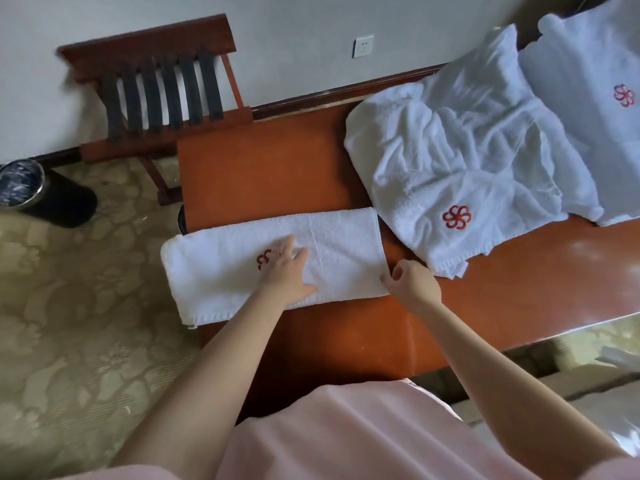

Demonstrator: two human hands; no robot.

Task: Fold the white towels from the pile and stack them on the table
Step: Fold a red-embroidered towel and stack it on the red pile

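Towel (221,268), a long strip at the surface's (270,174) 9 o'clock end, pinned flat by the spread left grip (285,271) so the right grip (410,280), pinching its 3 o'clock corner, can likely fold it over; pile (460,161) at 1 o'clock.

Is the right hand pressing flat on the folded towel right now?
No, the right hand pinches the near right corner of the folded towel with curled fingers, while the left hand lies flat on it.

a wooden luggage rack (156,84) with dark straps stands by the wall under a socket (362,46), near a black bin (45,195) on patterned carpet (69,323).
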